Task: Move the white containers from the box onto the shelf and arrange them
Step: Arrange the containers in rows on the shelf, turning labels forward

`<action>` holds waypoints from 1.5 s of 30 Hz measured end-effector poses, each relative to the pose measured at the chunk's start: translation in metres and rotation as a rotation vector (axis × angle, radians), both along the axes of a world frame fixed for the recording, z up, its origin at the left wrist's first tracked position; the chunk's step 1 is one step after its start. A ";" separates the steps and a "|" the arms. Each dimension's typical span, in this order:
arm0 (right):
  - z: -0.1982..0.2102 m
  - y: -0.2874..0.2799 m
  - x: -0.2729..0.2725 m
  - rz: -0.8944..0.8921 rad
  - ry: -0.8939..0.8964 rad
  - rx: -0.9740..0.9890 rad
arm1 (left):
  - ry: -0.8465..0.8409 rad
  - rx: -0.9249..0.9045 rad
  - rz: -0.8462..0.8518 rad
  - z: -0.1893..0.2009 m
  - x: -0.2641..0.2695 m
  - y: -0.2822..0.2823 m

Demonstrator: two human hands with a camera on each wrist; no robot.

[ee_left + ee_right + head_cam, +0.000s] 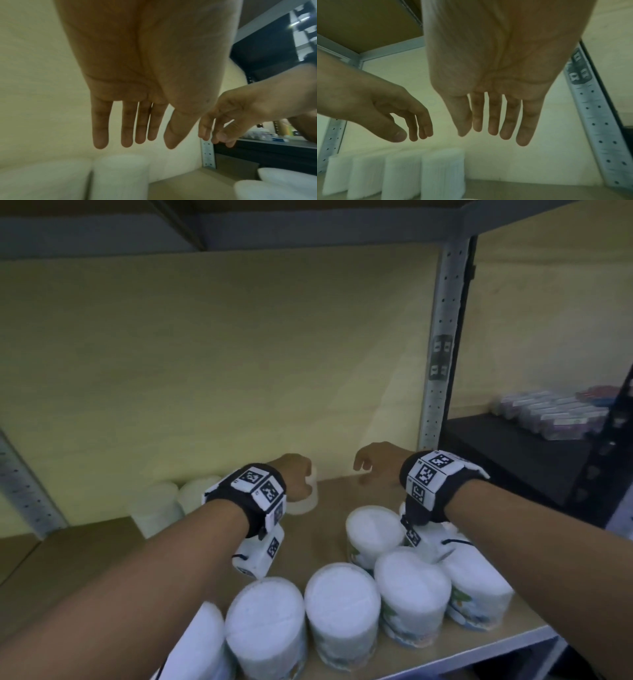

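Several white round containers point(342, 604) stand bunched at the front of the wooden shelf point(329, 518). A row of them lines the back wall point(442, 174), its rightmost one point(305, 496) just under my left hand point(298, 477). In the left wrist view my left hand point(144, 136) hangs with straight fingers above that container point(120, 175), apart from it. My right hand point(370, 462) hovers to the right over bare shelf, and the right wrist view shows its fingers point(493, 129) straight and holding nothing. No box is in view.
A perforated metal upright point(438, 364) stands at the shelf's right rear corner, and an upper shelf board point(239, 224) closes the bay overhead. A dark neighbouring shelf point(507, 446) to the right carries small packets point(555, 412). The yellow wall lies close behind.
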State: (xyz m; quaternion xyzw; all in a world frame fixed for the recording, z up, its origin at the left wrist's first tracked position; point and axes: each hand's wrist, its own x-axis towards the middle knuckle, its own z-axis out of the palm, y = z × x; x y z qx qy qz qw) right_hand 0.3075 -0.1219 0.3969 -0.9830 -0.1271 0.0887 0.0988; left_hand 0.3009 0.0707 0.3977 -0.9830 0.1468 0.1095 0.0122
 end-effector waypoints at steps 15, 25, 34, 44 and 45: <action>-0.021 0.108 0.063 0.022 -0.016 -0.019 | -0.050 -0.087 0.220 -0.038 0.053 0.110; -0.039 0.131 0.080 -0.052 -0.049 -0.105 | -0.106 -0.120 0.193 -0.059 0.075 0.107; -0.038 0.139 0.082 -0.022 -0.017 -0.161 | -0.105 -0.158 0.166 -0.061 0.076 0.109; -0.032 0.131 0.079 0.051 0.041 -0.145 | -0.111 -0.200 0.179 -0.062 0.075 0.111; -0.034 0.132 0.079 0.040 0.031 -0.135 | -0.107 -0.197 0.180 -0.063 0.076 0.110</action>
